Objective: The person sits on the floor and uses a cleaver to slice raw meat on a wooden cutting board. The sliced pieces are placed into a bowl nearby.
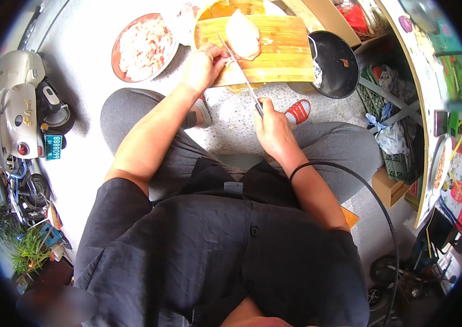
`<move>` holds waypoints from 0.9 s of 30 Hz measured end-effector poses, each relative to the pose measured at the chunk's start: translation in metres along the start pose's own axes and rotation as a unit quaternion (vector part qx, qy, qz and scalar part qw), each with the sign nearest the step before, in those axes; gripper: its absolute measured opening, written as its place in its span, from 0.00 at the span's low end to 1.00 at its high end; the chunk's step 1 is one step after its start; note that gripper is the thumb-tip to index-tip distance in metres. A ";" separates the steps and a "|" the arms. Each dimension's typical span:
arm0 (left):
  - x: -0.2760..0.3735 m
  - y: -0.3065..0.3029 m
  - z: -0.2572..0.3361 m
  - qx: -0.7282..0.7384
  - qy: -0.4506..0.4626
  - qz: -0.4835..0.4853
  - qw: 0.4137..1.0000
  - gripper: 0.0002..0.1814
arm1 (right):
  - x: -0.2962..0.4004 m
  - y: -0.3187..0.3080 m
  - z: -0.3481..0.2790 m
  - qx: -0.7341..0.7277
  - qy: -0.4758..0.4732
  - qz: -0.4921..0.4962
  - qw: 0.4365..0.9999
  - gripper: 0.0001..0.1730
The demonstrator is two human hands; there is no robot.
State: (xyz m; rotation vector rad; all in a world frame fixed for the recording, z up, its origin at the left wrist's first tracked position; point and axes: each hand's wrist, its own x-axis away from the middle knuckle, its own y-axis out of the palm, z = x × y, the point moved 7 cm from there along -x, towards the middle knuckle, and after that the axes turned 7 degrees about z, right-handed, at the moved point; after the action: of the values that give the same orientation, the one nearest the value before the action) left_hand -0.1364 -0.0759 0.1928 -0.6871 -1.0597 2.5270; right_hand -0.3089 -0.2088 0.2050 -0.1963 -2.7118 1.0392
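Observation:
My right hand (276,131) grips the dark handle of a knife (241,75), its long narrow blade slanting up and left over a wooden cutting board (290,61). At the board's left side, my left hand (202,67) pinches a small scrap of pale meat (228,61) against the blade. A large pale piece of raw meat, seemingly a chicken breast (244,34), lies on the board just beyond the blade. To the left of the board stands a reddish-rimmed bowl (115,65) heaped with cut raw meat pieces (145,49).
A black bin (343,81) with a scrap inside stands right of the board. Green plastic crates (394,163) and a cardboard box (390,188) sit under a table (421,163) at right. A scooter (14,118) is parked at left. A black cable (378,196) runs past my right arm.

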 end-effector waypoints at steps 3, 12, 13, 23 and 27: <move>0.001 0.000 0.002 -0.002 0.020 0.023 1.000 0.06 | -0.012 0.005 -0.006 0.032 -0.007 -0.003 0.999 0.17; -0.002 0.000 -0.004 0.008 0.012 0.055 0.998 0.05 | 0.025 -0.021 0.015 0.031 -0.021 0.011 0.999 0.15; -0.001 0.000 -0.002 0.014 0.019 0.068 0.997 0.04 | 0.029 -0.025 0.018 0.045 -0.026 0.016 0.999 0.15; 0.002 -0.001 -0.009 0.003 0.017 0.062 0.998 0.04 | -0.005 -0.003 -0.011 0.023 -0.024 -0.013 0.999 0.15; -0.004 -0.002 -0.002 0.007 0.030 0.058 0.998 0.04 | -0.018 -0.001 -0.013 0.082 -0.008 -0.001 0.997 0.17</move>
State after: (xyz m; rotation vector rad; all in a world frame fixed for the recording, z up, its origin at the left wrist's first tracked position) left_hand -0.1317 -0.0752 0.1938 -0.8384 -1.0085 2.5913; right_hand -0.2882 -0.2046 0.2124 -0.1581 -2.6231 1.2611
